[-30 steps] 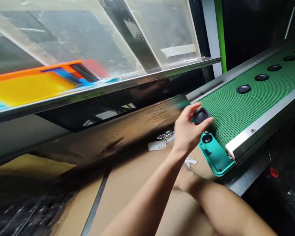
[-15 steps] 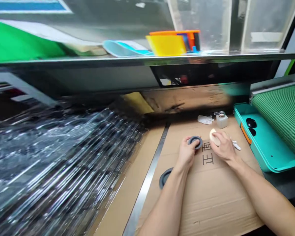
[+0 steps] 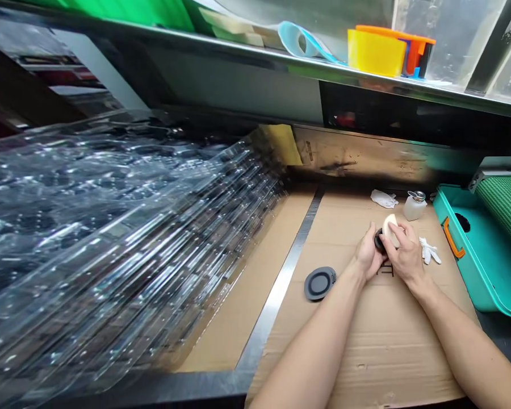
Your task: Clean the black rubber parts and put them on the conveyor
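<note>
My left hand (image 3: 367, 254) is closed around a dark round ring-like part (image 3: 378, 241), mostly hidden by fingers. Pinched in my right hand (image 3: 407, 255) is a cream-coloured pad (image 3: 389, 223), rounded and sponge-like, held against or just over the dark part; I cannot tell whether they touch. On the cardboard (image 3: 366, 341), left of my forearms, lies a dark grey disc (image 3: 319, 284) with a raised ring. Beyond my hands stand a small white pump bottle (image 3: 414, 207) and a crumpled white glove or cloth (image 3: 384, 198). Another white glove-like piece (image 3: 430, 251) lies right of my right hand.
Stacked clear plastic trays (image 3: 153, 227) fill the left side. At right is a teal bin (image 3: 500, 272) with an orange handle and a black round piece inside, beside a green conveyor belt (image 3: 509, 204). A metal shelf (image 3: 281, 59) with a yellow container (image 3: 375, 52) crosses above.
My hands have come together, bringing the cream pad to the dark part. The camera has turned left and down, so the scene sits further right, and the grey disc now shows fully.
</note>
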`<state>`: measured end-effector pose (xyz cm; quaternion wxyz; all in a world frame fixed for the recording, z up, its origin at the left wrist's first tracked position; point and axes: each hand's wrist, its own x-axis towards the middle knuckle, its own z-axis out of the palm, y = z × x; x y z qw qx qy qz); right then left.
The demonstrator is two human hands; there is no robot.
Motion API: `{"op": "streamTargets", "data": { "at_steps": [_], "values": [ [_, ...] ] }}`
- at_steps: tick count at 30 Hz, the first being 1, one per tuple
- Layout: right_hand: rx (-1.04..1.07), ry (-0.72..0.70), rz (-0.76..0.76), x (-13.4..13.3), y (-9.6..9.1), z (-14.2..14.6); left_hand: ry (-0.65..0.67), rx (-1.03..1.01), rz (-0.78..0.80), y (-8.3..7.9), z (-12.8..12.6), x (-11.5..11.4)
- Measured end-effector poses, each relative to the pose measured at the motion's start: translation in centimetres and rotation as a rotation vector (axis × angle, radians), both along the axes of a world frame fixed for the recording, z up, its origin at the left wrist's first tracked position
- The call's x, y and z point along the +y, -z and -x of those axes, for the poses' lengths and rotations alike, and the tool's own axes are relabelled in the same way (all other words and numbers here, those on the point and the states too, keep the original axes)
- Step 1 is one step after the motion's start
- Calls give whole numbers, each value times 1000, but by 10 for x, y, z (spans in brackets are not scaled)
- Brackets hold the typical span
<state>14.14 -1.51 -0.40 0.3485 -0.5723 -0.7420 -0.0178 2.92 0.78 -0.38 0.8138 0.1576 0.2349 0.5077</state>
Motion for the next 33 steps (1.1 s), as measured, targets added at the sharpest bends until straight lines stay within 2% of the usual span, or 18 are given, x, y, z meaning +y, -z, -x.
{"op": "streamTargets", "data": {
  "at_steps": [4,6,10,14,18,22,26,27,30,31,33],
  "values": [
    [-74,-85,54,-8,4,11,-5,-61,127,2,6,5],
    [-93,-116,57,-8,4,13,-10,-70,136,3,7,7],
    [-73,21,64,0,0,9,-42,-65,75,7,2,7],
    [-101,-103,42,1,5,7,-32,-69,104,10,0,9],
    [-68,15,-15,1,12,7,-83,-71,108,11,0,11],
    [-155,-77,-17,0,10,9,-55,-91,148,11,2,11],
    [-126,51,-4,-2,4,9,-94,-60,138,11,1,11],
    [-131,47,2,-3,4,9,-90,-54,135,11,1,11],
    [-175,-90,3,-4,7,8,-46,-49,135,11,2,10],
    [-166,-93,3,-2,8,5,-43,-43,134,10,2,10],
    [-89,6,14,9,10,-3,-62,-36,125,10,2,10]
  ]
}}
